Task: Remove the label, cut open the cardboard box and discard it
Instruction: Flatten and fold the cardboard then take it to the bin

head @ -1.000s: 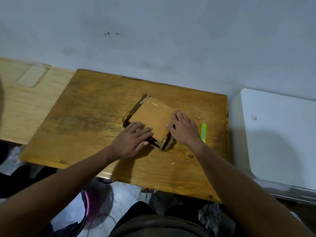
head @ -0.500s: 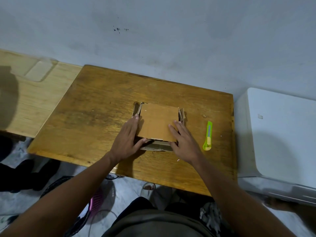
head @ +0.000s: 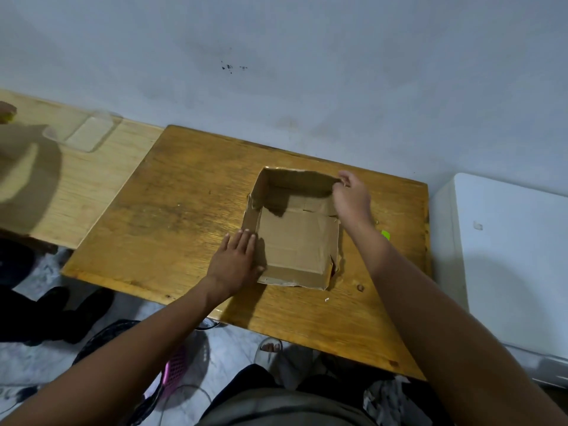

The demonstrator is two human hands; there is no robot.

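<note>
A brown cardboard box (head: 296, 238) stands open side up on the wooden table (head: 172, 210), its inside bare. My left hand (head: 236, 262) lies flat with straight fingers against the box's near left wall. My right hand (head: 350, 198) reaches over the box and pinches the far right corner of its rim. A green utility knife (head: 385, 234) lies to the right of the box, mostly hidden behind my right forearm. No label is visible.
A white appliance (head: 507, 259) stands right of the table. A lighter wooden surface (head: 92, 179) with a clear plastic container (head: 83, 132) adjoins on the left. Below the table edge are a pink basket (head: 175, 370), dark shoes and my sandalled foot.
The box was lying closed side up under both hands; now it stands open side up. My right hand moved up to its far right corner, and my left hand stayed on the left wall.
</note>
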